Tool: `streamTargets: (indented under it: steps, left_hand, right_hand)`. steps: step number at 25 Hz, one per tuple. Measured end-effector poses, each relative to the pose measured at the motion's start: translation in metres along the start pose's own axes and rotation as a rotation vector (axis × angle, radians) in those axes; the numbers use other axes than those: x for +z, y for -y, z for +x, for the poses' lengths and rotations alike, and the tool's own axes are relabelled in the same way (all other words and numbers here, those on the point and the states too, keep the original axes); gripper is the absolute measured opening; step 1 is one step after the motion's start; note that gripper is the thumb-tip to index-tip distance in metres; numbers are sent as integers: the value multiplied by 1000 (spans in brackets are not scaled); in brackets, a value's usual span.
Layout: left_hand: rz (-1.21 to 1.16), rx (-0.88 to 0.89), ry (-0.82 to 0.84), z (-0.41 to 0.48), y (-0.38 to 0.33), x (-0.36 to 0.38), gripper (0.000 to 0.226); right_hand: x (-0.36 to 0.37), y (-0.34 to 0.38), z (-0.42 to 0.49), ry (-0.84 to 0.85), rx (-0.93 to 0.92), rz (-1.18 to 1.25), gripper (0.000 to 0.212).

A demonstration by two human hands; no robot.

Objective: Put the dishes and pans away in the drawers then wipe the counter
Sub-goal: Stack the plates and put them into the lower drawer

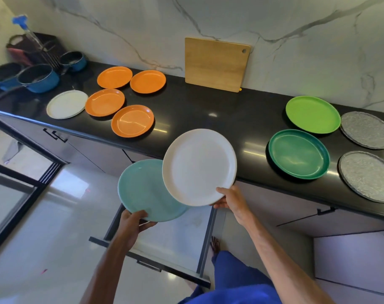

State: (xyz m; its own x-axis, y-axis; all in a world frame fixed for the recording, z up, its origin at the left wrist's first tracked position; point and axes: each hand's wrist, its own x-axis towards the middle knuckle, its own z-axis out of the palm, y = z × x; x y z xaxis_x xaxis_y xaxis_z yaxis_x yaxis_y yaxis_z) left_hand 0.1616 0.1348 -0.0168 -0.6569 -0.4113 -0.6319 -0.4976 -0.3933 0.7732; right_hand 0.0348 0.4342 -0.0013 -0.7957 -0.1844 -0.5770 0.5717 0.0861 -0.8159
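Note:
My left hand (pixel 133 224) grips the near rim of a pale teal plate (pixel 142 191), held over the pulled-out drawer (pixel 177 238). My right hand (pixel 230 199) holds a white plate (pixel 198 166) by its near edge, tilted, overlapping the teal plate and the edge of the black counter (pixel 208 110). On the counter's left lie several orange plates (pixel 131 120) and a white plate (pixel 66 104). At the right sit a light green plate (pixel 312 114), a dark green plate (pixel 298 153) and two grey speckled plates (pixel 367 175). Blue pans (pixel 38 77) stand far left.
A wooden cutting board (pixel 216 63) leans on the marble wall. A dark dish rack (pixel 33 49) sits behind the pans. Closed drawers with black handles (pixel 325 210) run under the counter. A bare foot (pixel 215 244) stands beside the open drawer.

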Motion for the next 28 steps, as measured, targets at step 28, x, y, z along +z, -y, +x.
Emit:
streamTargets:
  steps: [28]
  left_hand:
    - [-6, -281, -171, 126, 82, -13, 44]
  right_hand:
    - [85, -135, 173, -62, -348, -1281, 45]
